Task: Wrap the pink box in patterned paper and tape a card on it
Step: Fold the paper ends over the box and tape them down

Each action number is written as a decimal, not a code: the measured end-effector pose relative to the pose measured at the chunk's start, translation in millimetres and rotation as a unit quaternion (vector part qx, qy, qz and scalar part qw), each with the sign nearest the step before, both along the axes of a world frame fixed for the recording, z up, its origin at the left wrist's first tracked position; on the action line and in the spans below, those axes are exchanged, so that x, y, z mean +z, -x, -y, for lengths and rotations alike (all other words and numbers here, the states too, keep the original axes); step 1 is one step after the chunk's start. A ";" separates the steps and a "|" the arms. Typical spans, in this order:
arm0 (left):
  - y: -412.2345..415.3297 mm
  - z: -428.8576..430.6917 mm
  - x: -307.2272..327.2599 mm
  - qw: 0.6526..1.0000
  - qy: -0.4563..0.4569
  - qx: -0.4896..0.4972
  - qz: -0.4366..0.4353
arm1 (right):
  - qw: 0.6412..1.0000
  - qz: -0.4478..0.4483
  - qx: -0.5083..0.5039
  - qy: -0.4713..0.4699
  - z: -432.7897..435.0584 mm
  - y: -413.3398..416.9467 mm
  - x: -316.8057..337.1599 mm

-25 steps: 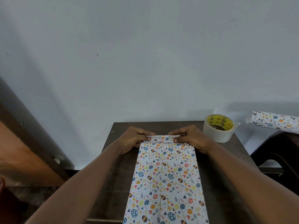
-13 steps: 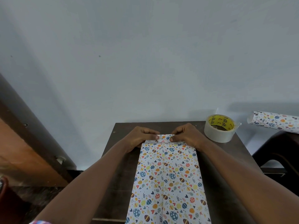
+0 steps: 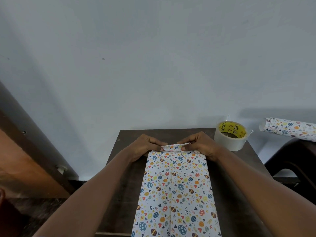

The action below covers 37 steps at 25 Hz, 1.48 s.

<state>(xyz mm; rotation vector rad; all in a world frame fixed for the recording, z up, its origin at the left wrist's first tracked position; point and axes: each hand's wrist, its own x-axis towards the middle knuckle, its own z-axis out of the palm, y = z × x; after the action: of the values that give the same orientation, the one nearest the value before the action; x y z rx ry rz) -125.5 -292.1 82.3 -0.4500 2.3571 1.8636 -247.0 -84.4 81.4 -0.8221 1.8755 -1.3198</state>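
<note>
A small dark wooden table (image 3: 130,168) with a matte, grained top stands against a plain pale blue-grey wall (image 3: 153,65), smooth but for a few small marks. Left of the table a brown wooden frame (image 3: 25,159) slants down to a dark floor; right of the table sits a dark, rounded seat (image 3: 294,159). Along the middle of the table, from its near edge almost to its far edge, lies a long flat rectangular package covered in patterned paper (image 3: 176,194): white, crisp, printed with small eggs, hearts and leaves in blue, orange, yellow and red, and a straight seam runs down its length. No pink shows anywhere; the paper hides whatever is inside. At the package's far end, toward the table's back edge, a narrow strip of the paper is folded up. The left hand (image 3: 147,147) and right hand (image 3: 200,145) both have curled fingers, and each pinches that strip between thumb and fingertips. On the table's far right corner stands a roll of clear tape (image 3: 230,141) with a yellow printed core. Beyond the table's right side rests a paper roll (image 3: 289,130) in the same print.
</note>
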 end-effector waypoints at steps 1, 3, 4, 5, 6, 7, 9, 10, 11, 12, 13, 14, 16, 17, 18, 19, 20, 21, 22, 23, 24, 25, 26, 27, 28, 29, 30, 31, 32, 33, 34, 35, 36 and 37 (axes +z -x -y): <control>1.4 0.3 1.5 1.000 -0.011 -0.006 0.017 | 1.000 0.005 0.004 0.003 -0.3 0.2 -0.3; 3.6 -0.2 3.9 0.999 -0.031 -0.014 0.036 | 1.000 0.015 0.006 0.004 -0.9 0.7 0.6; 3.6 -0.9 5.4 0.998 -0.041 -0.015 0.040 | 1.000 0.019 0.009 0.002 -1.1 0.4 1.8; 3.7 0.2 4.4 0.998 -0.037 -0.019 0.044 | 1.000 0.024 0.012 0.001 -1.4 -0.3 3.0; 1.9 -0.9 6.1 0.998 -0.032 -0.022 0.046 | 0.999 0.027 0.016 0.002 -2.4 -0.3 3.4; 0.7 -0.3 5.7 0.999 -0.013 -0.029 0.041 | 0.999 0.034 0.021 0.006 -3.2 -1.1 4.3; -0.2 -0.5 2.4 0.999 0.015 -0.018 0.036 | 0.999 0.040 0.030 0.011 -4.6 -2.3 6.0; -0.5 -2.1 2.6 0.999 0.015 -0.009 0.031 | 0.999 0.035 0.031 0.000 -4.8 -2.8 6.8; 0.7 -1.9 1.3 0.999 0.015 -0.004 0.029 | 0.999 0.032 0.025 -0.016 -4.3 -3.6 8.2; 1.0 -3.0 2.2 0.999 0.009 0.006 0.033 | 0.999 0.033 0.016 -0.033 -3.5 -3.1 7.7; 1.5 -3.4 3.1 0.999 0.003 0.010 0.043 | 0.998 0.044 0.005 -0.038 -2.5 -3.2 7.3; 1.3 -5.4 6.9 0.998 -0.004 0.010 0.057 | 0.998 0.059 -0.003 -0.034 -2.0 -2.4 6.4; 2.3 -7.4 12.0 0.996 -0.014 -0.008 0.089 | 0.997 0.076 -0.017 -0.025 -2.5 -3.5 7.6; 2.6 -8.2 15.1 0.995 -0.011 -0.018 0.097 | 0.998 0.054 -0.016 -0.027 -3.0 -4.5 8.7; 2.5 -8.9 18.0 0.994 -0.008 -0.024 0.102 | 0.999 0.016 -0.010 -0.033 -3.0 -5.2 9.9; 3.1 -8.5 19.4 0.994 -0.006 -0.026 0.102 | 0.999 -0.019 -0.006 -0.038 -2.6 -6.8 12.5; 3.0 -7.7 20.4 0.995 -0.004 -0.025 0.101 | 0.998 -0.047 -0.005 -0.040 -1.4 -8.6 15.0; 2.1 -7.6 21.8 0.995 0.001 -0.026 0.098 | 0.997 -0.067 -0.010 -0.041 0.6 -10.4 16.7; 0.5 -7.9 23.1 0.995 0.008 -0.027 0.096 | 0.995 -0.085 -0.021 -0.043 2.3 -12.7 18.1; -1.1 -8.1 23.5 0.995 0.014 -0.028 0.093 | 0.993 -0.102 -0.035 -0.043 4.2 -15.0 18.2; -3.0 -9.0 22.8 0.996 0.021 -0.025 0.087 | 0.990 -0.122 -0.050 -0.043 5.5 -18.5 18.6; -5.4 -10.1 21.1 0.997 0.031 -0.019 0.073 | 0.987 -0.140 -0.063 -0.038 6.2 -22.0 18.4; -8.1 -12.3 19.5 0.998 0.043 -0.010 0.054 | 0.984 -0.157 -0.074 -0.034 6.1 -25.5 18.5; -11.7 -14.2 16.8 0.998 0.053 0.003 0.033 | 0.981 -0.172 -0.081 -0.033 5.9 -28.1 18.2; -16.2 -16.6 14.0 0.998 0.053 0.014 0.014 | 0.978 -0.186 -0.085 -0.039 5.6 -30.3 18.2; -21.1 -18.8 10.6 0.999 0.044 0.021 -0.005 | 0.975 -0.201 -0.085 -0.049 5.0 -32.3 19.2; -26.2 -21.3 6.6 0.999 0.043 0.023 -0.021 | 0.971 -0.217 -0.083 -0.062 4.5 -34.2 20.9; -31.1 -24.4 3.3 0.998 0.054 0.024 -0.035 | 0.967 -0.228 -0.086 -0.072 4.5 -36.0 22.8; -34.1 -27.7 0.9 0.996 0.067 0.030 -0.042 | 0.964 -0.234 -0.097 -0.081 4.4 -38.5 24.8; -34.9 -31.0 -2.0 0.995 0.071 0.047 -0.046 | 0.961 -0.237 -0.113 -0.089 5.7 -40.9 25.5; -34.3 -35.0 -4.9 0.994 0.062 0.075 -0.052 | 0.956 -0.243 -0.130 -0.102 8.0 -44.4 25.7; -33.3 -40.0 -7.5 0.991 0.051 0.105 -0.065 | 0.947 -0.263 -0.136 -0.125 10.8 -47.8 24.9; -32.6 -44.9 -9.4 0.987 0.046 0.131 -0.085 | 0.935 -0.292 -0.128 -0.154 13.6 -51.7 22.4; -32.4 -48.4 -10.3 0.982 0.049 0.150 -0.102 | 0.924 -0.317 -0.115 -0.180 15.4 -56.0 18.8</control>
<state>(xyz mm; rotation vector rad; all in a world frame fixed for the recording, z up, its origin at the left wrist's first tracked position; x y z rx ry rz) -93.0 -243.7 72.0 -0.6912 2.6506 2.0099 -191.0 -99.8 100.2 -0.9185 2.6937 -0.8314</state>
